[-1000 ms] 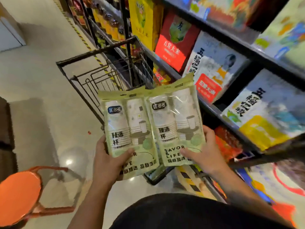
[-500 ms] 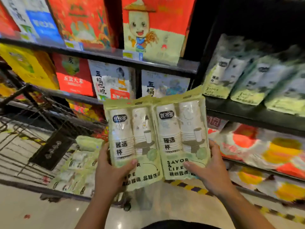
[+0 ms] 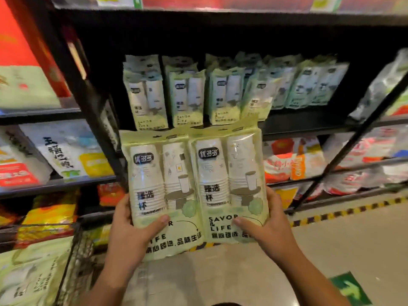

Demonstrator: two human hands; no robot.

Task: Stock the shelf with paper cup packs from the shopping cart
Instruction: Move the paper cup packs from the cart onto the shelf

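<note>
Left hand (image 3: 130, 235): grips the lower left edge of the left cup pack (image 3: 163, 191), thumb across the front and fingers behind.
Right hand (image 3: 271, 230): holds the right cup pack (image 3: 229, 180) likewise.
Held packs: upright and touching, in front of the shelf (image 3: 309, 124) (not resting on it).
Shelved packs (image 3: 187, 96): standing in a row.
Cart (image 3: 70, 257): lower left, holding more packs (image 3: 26, 279).

pale green cup packs (image 3: 194, 191), black shelf (image 3: 298, 127), yellow-black floor stripe (image 3: 344, 212)
</note>
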